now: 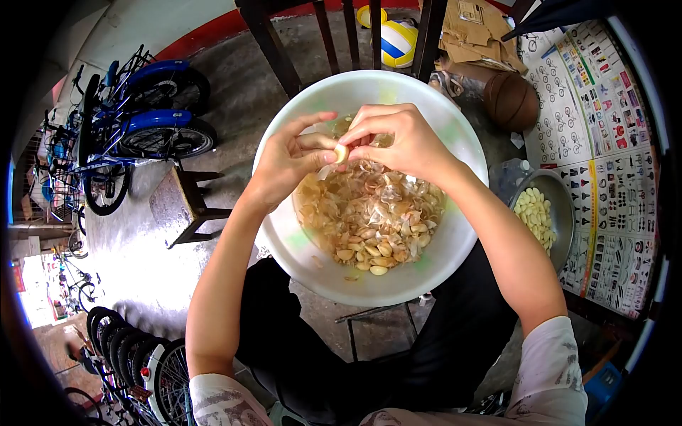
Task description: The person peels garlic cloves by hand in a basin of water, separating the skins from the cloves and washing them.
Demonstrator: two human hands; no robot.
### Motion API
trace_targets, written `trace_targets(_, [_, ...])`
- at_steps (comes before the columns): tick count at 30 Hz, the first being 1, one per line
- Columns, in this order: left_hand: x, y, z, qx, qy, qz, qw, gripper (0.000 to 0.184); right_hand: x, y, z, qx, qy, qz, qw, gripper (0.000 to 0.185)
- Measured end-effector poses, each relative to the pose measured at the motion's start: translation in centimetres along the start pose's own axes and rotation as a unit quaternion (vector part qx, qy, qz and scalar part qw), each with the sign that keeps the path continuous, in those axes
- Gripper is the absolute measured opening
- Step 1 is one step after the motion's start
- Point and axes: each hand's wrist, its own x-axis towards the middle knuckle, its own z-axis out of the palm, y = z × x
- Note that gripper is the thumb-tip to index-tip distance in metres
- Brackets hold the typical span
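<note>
Over a large white basin point(284, 245) my two hands meet around a pale garlic clove point(341, 153). My left hand point(293, 153) pinches the clove between thumb and fingers, with a bit of thin skin hanging below it. The fingertips of my right hand point(398, 135) are closed together at the clove's right side; whether they grip the clove or a scrap of skin is hard to tell. Beneath the hands, water in the basin holds loose garlic skins point(376, 195) and several unpeeled garlic cloves point(376, 252) gathered toward the near side.
On the right, a metal bowl point(565, 220) of peeled cloves point(534, 216) sits on a printed sheet point(618, 170). A basketball point(511, 101), a volleyball point(398, 44) and a dark wooden chair point(273, 53) stand beyond the basin. To the left are a wooden stool point(181, 206) and blue bicycles point(160, 131).
</note>
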Motion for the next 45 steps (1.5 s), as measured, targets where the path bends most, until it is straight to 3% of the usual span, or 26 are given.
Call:
trace_targets(13, [-0.2,-0.2,-0.6,0.027,-0.057,-0.052,0.997,0.050,-0.1,0.1,0.0,-0.005,-0.088,-0.011,0.996,0.010])
trace_targets(18, [0.3,-1.2,-0.8,0.023,-0.021,-0.028,0.999,0.048,-0.1,0.2,0.4,-0.076,-0.081,-0.018,0.994,0.011])
trace_targets(23, [0.4,-1.3,-0.3,-0.042,0.061,-0.035,0.997,0.046,0.0,-0.1,-0.1,-0.046,-0.098,0.031,0.994,0.013])
trace_targets(28, [0.2,-1.6,-0.1,-0.107,0.042,-0.057,0.992,0.046,-0.2,-0.2,-0.4,-0.038,-0.115,0.032,0.992,0.014])
trace_targets(31, [0.3,-2.0,0.0,-0.129,0.038,-0.060,0.989,0.046,-0.1,-0.8,0.1,0.009,-0.049,0.082,0.995,0.021])
trace_targets(33, [0.4,-2.1,0.1,-0.133,0.037,-0.053,0.989,0.046,0.0,-0.8,0.3,-0.028,-0.027,0.031,0.999,0.029])
trace_targets(37, [0.2,-1.9,0.3,-0.124,0.048,-0.050,0.990,0.036,-0.2,0.4,0.7,-0.073,0.014,-0.062,0.995,0.020])
trace_targets(41, [0.3,-2.1,-0.1,-0.063,0.069,-0.066,0.993,0.026,-0.1,0.2,0.7,-0.051,0.017,-0.014,0.998,0.011])
trace_targets(45, [0.7,-2.6,0.2,-0.092,0.111,-0.029,0.989,0.026,-0.3,0.5,0.6,-0.041,-0.004,0.000,0.999,0.009])
